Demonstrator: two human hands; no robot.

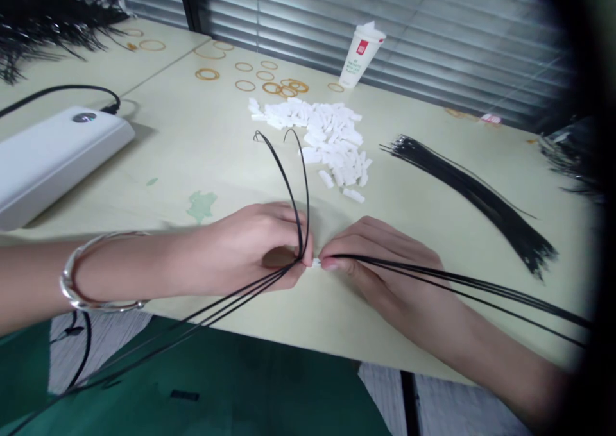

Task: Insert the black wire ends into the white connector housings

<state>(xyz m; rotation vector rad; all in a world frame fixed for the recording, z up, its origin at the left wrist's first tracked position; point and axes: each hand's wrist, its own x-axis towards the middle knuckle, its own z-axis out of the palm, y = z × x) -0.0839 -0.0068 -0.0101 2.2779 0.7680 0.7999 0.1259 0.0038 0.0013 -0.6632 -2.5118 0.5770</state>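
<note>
My left hand (pixel 260 247) pinches several thin black wires (pixel 269 281) between thumb and fingers. Some of these run down past my wrist; others loop up above the fingertips. My right hand (pixel 385 269) pinches the near ends of more black wires (pixel 462 279), which trail off to the right over my forearm. A small white piece (pixel 316 262), perhaps a connector, shows in the narrow gap between my fingertips; most of it is hidden by them. Beyond my hands lies a pile of small white plastic connectors (pixel 332 128).
A bundle of black wires (pixel 471 186) lies at the right. Rubber bands (pixel 264 75) are scattered at the back near a paper cup (pixel 360 54). At the left sits a white power bank (pixel 52 160) with a black cable. More dark wires (pixel 43 19) fill the far left corner.
</note>
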